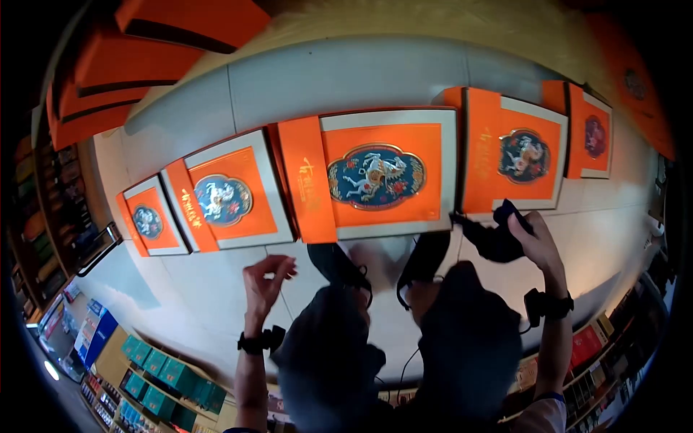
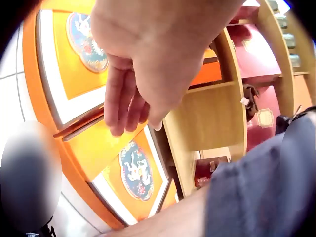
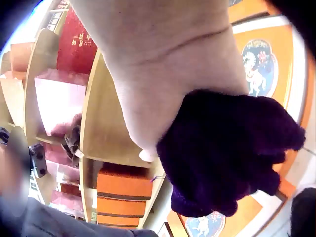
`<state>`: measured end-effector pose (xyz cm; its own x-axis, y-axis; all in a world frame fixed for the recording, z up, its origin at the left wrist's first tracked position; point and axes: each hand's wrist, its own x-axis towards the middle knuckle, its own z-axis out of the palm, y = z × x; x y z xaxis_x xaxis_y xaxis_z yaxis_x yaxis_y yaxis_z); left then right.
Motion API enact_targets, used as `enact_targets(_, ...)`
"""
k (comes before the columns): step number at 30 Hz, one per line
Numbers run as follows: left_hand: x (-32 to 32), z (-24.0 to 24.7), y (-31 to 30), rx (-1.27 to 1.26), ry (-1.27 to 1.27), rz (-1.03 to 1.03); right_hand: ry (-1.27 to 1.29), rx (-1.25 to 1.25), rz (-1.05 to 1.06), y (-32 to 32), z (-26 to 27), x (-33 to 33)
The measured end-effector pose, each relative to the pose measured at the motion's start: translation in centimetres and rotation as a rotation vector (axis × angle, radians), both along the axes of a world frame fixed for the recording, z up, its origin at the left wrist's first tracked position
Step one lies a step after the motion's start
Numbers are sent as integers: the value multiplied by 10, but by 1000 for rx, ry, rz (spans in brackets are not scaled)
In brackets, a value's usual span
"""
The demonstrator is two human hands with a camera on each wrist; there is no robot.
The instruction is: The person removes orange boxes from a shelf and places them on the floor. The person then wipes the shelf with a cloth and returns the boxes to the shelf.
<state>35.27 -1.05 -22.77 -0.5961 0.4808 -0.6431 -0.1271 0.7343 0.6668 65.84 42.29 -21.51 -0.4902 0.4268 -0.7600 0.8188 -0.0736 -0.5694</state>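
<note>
1. My right hand [image 1: 535, 242] has its fingers curled round a dark cloth [image 1: 492, 238], which is bunched into a wad. It hovers low over the tiled floor [image 1: 216, 289], at the near edge where the large orange gift box [image 1: 382, 177] meets the neighbouring box [image 1: 516, 155] on its right.
2. My left hand [image 1: 264, 278] holds nothing. Its fingers are loosely curled, with the thumb close to the fingertips, and it hangs above bare tile in front of the boxes further left.
3. Five boxes lie flat in a row with their lids up, each with an orange band down its left side. My shoes [image 1: 336, 263] stand just in front of the large one.
4. I judge the cloth should be opened out, so that a broad, flat face meets the lid rather than a lump.
5. The picture panel on the lid looks glossy, so light, even strokes from the frame inward seem the safest.
6. The tile looks smooth. My free left hand could steady the box's rim so it does not slide out of the row.
7. Whether the band is loose I cannot tell, so I would wipe along it, not across.
</note>
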Motion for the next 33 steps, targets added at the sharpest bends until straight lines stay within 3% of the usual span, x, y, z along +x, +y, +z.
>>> enact_targets(2,18,-37,-3,69,-150,-20,-22,101,76,7,-23,-22)
enact_targets(4,34,-59,8,112,-461,-105,34,63,161,7,-19,-73)
enact_targets(6,57,-91,11,105,-899,-15,163,185,381,26,-38,-97)
enact_targets(8,74,-124,12,384,-1091,-140,284,487,578,30,-41,-126)
enact_targets(9,77,-141,12,383,-1242,-158,272,552,652,35,-44,-139)
enact_targets(10,80,-149,21,353,-1276,-81,257,615,726,38,-46,-151)
enact_targets(11,81,-153,24,286,-1257,-68,200,560,615,32,-45,-164)
enact_targets(13,77,-146,38,238,-1227,-47,399,710,753,33,-64,-188)
enact_targets(15,79,-164,35,479,-1443,223,507,764,758,36,-82,-212)
enact_targets(17,80,-166,34,577,-1490,238,412,621,805,21,-86,-239)
enact_targets(19,78,-157,38,671,-1551,325,314,652,856,6,-92,-253)
enact_targets(21,79,-158,38,726,-1550,327,131,562,984,-2,-94,-270)
enact_targets(24,81,-153,39,767,-1528,303,57,552,1036,-8,-91,-278)
enact_targets(26,84,-154,37,778,-1538,405,102,556,1021,-2,-97,-278)
enact_targets(32,88,-182,33,910,-1492,364,103,473,953,4,-98,-280)
enact_targets(33,87,-180,35,822,-1484,418,119,471,931,6,-97,-281)
